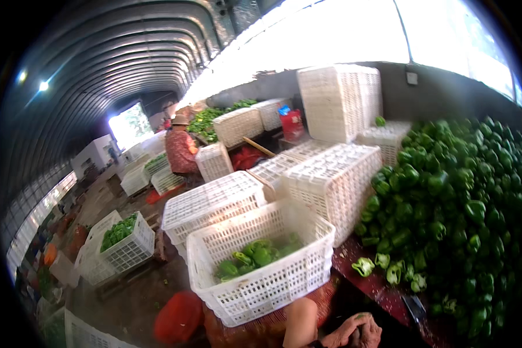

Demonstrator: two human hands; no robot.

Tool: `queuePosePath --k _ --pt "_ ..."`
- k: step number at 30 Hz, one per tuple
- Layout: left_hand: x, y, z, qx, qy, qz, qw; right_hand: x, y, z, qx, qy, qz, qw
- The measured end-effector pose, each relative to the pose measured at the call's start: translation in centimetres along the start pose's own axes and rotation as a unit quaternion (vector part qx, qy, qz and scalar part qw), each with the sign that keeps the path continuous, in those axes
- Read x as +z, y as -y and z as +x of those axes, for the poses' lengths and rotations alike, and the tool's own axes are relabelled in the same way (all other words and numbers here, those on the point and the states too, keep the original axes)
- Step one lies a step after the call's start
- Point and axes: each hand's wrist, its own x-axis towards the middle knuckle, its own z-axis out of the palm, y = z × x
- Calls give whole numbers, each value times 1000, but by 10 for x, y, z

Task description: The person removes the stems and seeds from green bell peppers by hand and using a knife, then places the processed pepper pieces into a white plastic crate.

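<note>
At the lower edge, my left hand [343, 332] and my right hand [369, 333] are close together with their fingers curled in. Whatever lies between them, if anything, is hidden. In front of them to the left stands a white slatted plastic crate [261, 293], partly filled with green bell peppers [255, 255]. A large heap of green bell peppers [446, 191] rises on my right. Several pale green cut pepper pieces [395, 272] lie at its near edge on a dark red cloth [354, 261]. Right of my hands is a small dark tool [414, 307], perhaps scissors.
White crates [214, 197] lie upside down behind the filled one, with a tall crate stack [333, 101] farther back. A red round thing [178, 318] is at the crate's left. A person in a hat [181, 145] sits farther off. Another pepper-filled crate [127, 249] stands left.
</note>
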Motion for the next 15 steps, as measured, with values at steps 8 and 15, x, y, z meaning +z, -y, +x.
queuePosePath --k 8,15 --pt "60 -103 -65 470 -120 506 714 14 -48 41 196 19 275 941" --pt "69 -233 -124 419 -487 689 336 106 -174 -10 422 106 145 889"
